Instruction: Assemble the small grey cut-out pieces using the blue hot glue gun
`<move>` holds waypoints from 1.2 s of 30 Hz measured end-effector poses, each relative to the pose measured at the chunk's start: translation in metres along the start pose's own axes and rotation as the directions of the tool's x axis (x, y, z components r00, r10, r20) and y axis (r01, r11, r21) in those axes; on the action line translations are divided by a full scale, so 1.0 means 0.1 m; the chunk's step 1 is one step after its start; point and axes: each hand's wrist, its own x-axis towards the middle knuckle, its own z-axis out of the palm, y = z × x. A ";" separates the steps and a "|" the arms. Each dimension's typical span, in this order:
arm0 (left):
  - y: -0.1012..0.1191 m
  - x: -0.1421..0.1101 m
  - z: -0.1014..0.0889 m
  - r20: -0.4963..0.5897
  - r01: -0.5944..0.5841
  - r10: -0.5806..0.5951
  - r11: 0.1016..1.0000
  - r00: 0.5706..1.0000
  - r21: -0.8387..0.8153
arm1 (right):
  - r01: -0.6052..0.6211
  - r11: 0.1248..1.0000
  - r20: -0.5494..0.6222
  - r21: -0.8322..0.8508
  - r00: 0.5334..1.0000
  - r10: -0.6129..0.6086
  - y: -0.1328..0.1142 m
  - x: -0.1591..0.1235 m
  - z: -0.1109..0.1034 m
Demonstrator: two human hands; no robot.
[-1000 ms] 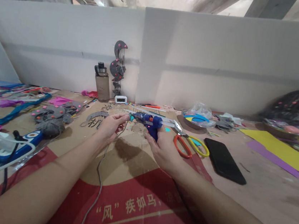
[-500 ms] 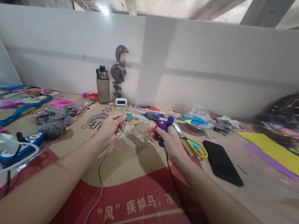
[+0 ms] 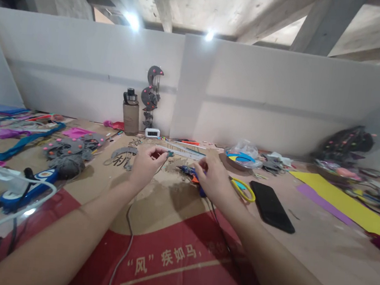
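Observation:
My left hand [image 3: 148, 163] is closed in a pinch on a small teal star [image 3: 170, 153], which sticks out past the fingertips. A thin grey cord [image 3: 128, 220] runs from near this hand down over the cardboard. The blue hot glue gun [image 3: 202, 190] lies low on the work surface, its dark nozzle pointing left and its orange trigger partly showing. Just above it is my right hand [image 3: 214, 175], loosely curled with thumb and fingers apart and nothing visible between them. This hand hides much of the glue gun's body.
Yellow-handled scissors [image 3: 248, 192] and a black phone [image 3: 272, 206] lie to the right. A bottle [image 3: 130, 116] and a small white clock [image 3: 152, 132] stand at the back. Left are grey felt pieces [image 3: 73, 145] and a blue power strip [image 3: 28, 190]. A black cable [image 3: 221, 233] trails toward me.
My right hand has let go of the glue gun, which is now lower on the surface. My left hand has moved slightly right with the star, which is now tilted.

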 end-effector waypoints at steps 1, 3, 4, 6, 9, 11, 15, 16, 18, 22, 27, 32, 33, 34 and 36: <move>0.01 -0.01 0.00 -0.007 -0.026 0.027 1.000 1.000 0.013 | -0.025 0.989 0.032 0.147 0.999 0.021 -0.11 0.00 0.04; 0.03 -0.02 0.00 -0.020 -0.093 0.094 0.995 0.995 0.044 | -0.116 0.895 0.087 0.431 0.992 0.087 -0.33 0.00 0.17; 0.02 -0.02 0.00 -0.020 -0.136 0.138 0.988 0.990 0.075 | -0.188 0.818 0.124 0.543 0.982 0.143 -0.42 0.01 0.24; 0.01 -0.02 -0.01 0.000 -0.222 0.225 0.961 0.974 0.162 | -0.353 0.634 0.267 0.688 0.936 0.231 -0.55 0.03 0.37; -0.01 0.00 -0.03 0.045 -0.305 0.305 0.907 0.951 0.290 | -0.458 0.405 0.367 0.791 0.886 0.285 -0.62 0.07 0.51; -0.01 0.00 -0.04 0.055 -0.310 0.310 0.888 0.949 0.341 | -0.432 0.376 0.329 0.820 0.893 0.308 -0.59 0.08 0.57; -0.02 0.01 -0.02 0.062 -0.139 0.128 0.958 0.990 0.249 | -0.309 0.543 0.177 0.781 0.943 0.282 -0.46 0.09 0.63; -0.03 0.02 -0.01 0.075 -0.074 0.061 0.979 0.995 0.190 | -0.282 0.581 0.152 0.764 0.953 0.262 -0.43 0.09 0.63; -0.05 0.03 0.01 0.106 0.035 -0.044 0.996 0.993 0.077 | -0.238 0.634 0.110 0.736 0.966 0.236 -0.39 0.09 0.63; -0.10 0.04 0.04 0.125 0.154 -0.150 0.988 0.981 -0.021 | -0.188 0.730 0.031 0.658 0.974 0.223 -0.36 0.07 0.59; -0.15 0.06 0.06 0.148 0.259 -0.243 0.961 0.958 -0.095 | -0.116 0.816 -0.045 0.566 0.984 0.171 -0.36 0.03 0.54; -0.18 0.08 0.05 0.193 0.336 -0.308 0.932 0.932 -0.134 | -0.013 0.890 -0.062 0.456 0.997 0.047 -0.31 0.00 0.55; -0.18 0.08 0.05 0.201 0.346 -0.316 0.928 0.927 -0.137 | -0.005 0.900 -0.058 0.436 0.998 0.033 -0.29 0.00 0.55; -0.18 0.08 0.05 0.206 0.353 -0.321 0.925 0.924 -0.141 | -0.001 0.908 -0.053 0.419 0.998 0.025 -0.29 0.00 0.55; -0.17 0.08 0.05 0.213 0.357 -0.323 0.922 0.922 -0.150 | -0.008 0.917 -0.038 0.399 0.999 0.026 -0.28 0.01 0.54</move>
